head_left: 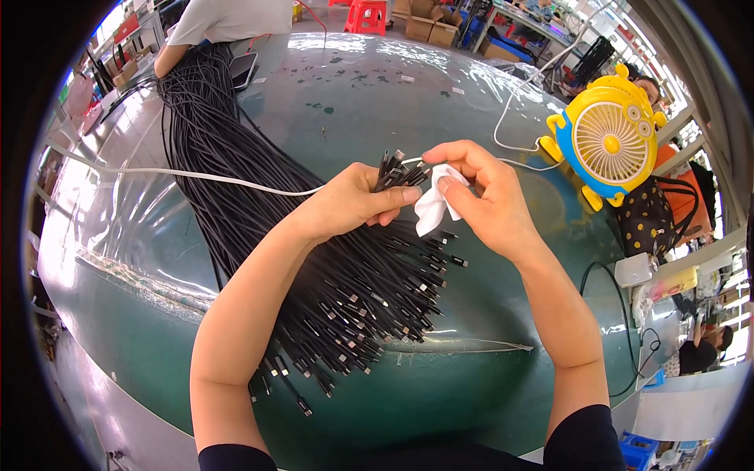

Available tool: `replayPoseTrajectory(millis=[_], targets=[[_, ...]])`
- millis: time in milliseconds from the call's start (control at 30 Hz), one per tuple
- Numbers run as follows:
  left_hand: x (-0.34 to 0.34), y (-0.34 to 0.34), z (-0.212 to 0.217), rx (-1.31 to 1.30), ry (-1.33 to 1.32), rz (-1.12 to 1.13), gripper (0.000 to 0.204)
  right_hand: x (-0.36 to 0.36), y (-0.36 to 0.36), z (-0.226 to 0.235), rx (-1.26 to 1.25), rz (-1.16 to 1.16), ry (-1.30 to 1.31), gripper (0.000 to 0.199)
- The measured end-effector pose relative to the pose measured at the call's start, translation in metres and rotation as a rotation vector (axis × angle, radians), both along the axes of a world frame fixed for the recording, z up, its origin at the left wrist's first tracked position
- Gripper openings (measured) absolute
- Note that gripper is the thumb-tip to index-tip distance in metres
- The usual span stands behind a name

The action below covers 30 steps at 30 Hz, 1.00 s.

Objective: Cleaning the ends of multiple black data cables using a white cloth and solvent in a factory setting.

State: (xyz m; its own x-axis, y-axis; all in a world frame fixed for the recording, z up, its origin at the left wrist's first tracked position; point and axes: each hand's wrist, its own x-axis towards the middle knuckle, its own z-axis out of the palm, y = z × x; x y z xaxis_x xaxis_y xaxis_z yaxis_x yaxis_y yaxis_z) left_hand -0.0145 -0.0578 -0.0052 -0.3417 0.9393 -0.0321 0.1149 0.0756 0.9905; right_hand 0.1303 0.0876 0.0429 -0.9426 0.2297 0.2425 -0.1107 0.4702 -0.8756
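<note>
Head view: two bare hands come together over a green table (471,385), right of the middle of a long spread of black cables (236,149).
Left hand: the left hand (349,200) is closed around a small bunch of black connectors (397,173), thumb across them, their tips pointing up and away.
Right hand: the right hand (491,200) pinches a folded white cloth (430,210) between thumb and fingers, just beside the bunch; whether cloth and tips touch, I cannot tell.
Cables: they run from the far left toward the near middle, where loose plug ends fan out on the table.
Cord: a white cord (212,178) crosses from the left and passes behind the left hand.
Far left: a phone (243,71) lies beside the cables, near a person in a pale shirt (236,17).
Right side: a yellow and blue fan (597,145) stands near a dark spotted bag (648,216).
</note>
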Motion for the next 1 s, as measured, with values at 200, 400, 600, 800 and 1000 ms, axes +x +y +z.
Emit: replayPoseTrajectory(millis=[200, 400, 600, 800, 1000], targets=[[-0.001, 0.0, -0.005, -0.056, 0.117, -0.038, 0.04, -0.005, 0.004, -0.009, 0.043, -0.06, -0.027, 0.02], [-0.003, -0.002, -0.002, -0.108, 0.126, -0.096, 0.038, -0.004, 0.009, -0.007, 0.13, -0.038, -0.171, 0.016], [0.0, -0.002, 0.0, 0.018, -0.043, -0.073, 0.038, -0.001, 0.007, -0.017, 0.205, -0.013, -0.039, 0.015], [0.009, -0.001, 0.006, 0.079, -0.038, 0.03, 0.022, 0.009, 0.009, -0.016, 0.11, -0.069, -0.036, 0.015], [0.013, 0.002, 0.002, 0.102, 0.049, 0.034, 0.019, 0.003, 0.007, -0.01, 0.013, -0.054, -0.102, 0.012]])
